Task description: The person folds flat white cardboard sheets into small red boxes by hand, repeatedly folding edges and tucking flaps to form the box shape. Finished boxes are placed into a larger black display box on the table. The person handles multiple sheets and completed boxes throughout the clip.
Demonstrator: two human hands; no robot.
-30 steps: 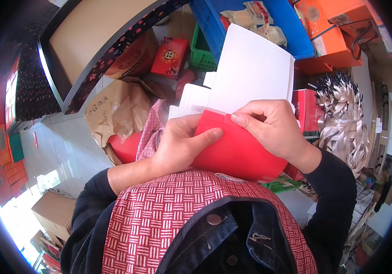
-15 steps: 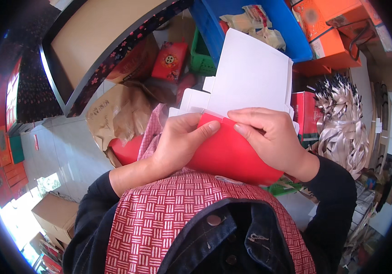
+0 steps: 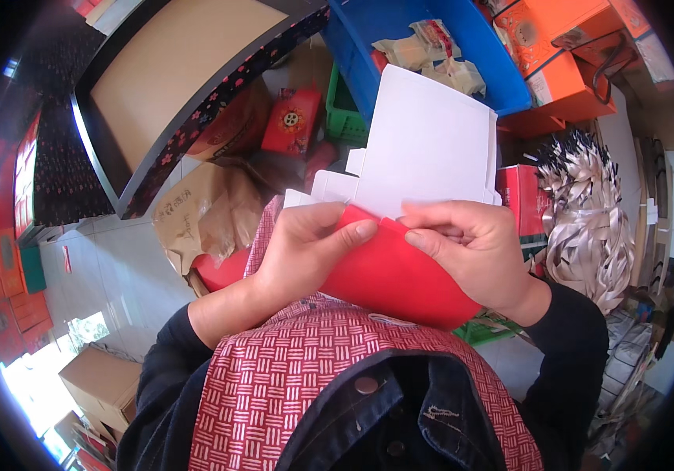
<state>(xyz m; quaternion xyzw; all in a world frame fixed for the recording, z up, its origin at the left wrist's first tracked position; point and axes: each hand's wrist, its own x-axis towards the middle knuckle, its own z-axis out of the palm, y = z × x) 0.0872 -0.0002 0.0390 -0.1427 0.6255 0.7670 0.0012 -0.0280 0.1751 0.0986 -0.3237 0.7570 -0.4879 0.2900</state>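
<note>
A cut cardboard box blank (image 3: 400, 279), red on the near panel and white on the far panel, lies across my lap with its small white flaps at the left. My left hand (image 3: 305, 243) grips the blank by the fold, thumb on the red face and fingers behind. My right hand (image 3: 474, 251) pinches the same folded edge a little farther right, its thumb and fingertips closed at a small red tab. The fingers of both hands are partly hidden behind the card.
A blue crate (image 3: 502, 71) with several beige packets stands beyond the blank, beside a green crate (image 3: 343, 110). Bunched pale ribbons (image 3: 588, 243) hang at the right. Brown paper (image 3: 203, 208) and a black-framed tan board (image 3: 172, 71) are at the left.
The light strip at the fold has given way to a red tab under my right fingers. The white panel's far edge sits slightly lower. My left hand keeps its hold.
</note>
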